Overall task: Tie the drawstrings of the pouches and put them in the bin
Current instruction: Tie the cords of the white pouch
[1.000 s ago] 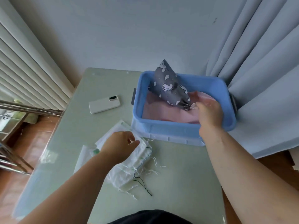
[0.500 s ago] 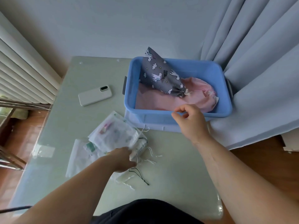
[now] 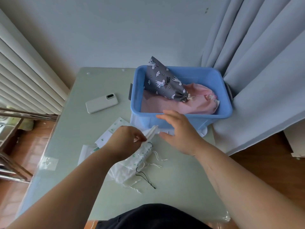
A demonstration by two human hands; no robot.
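Two pouches, a grey pouch and a pink pouch, lie in the blue bin; the left grip pinches a white pouch, the right grip spread and empty.

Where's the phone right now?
Head view: the white phone lies back-up on the table, left of the blue bin and beyond the white pouches.

I see the blue bin far right on the table; grey pouch, white unicorn print, leans on its left wall, neck cinched; pink pouch lies flat under it, neck gathered by the right wall; white pouches piled just before the bin, top pouch lifted at one edge; white strings and black cord trail loose.
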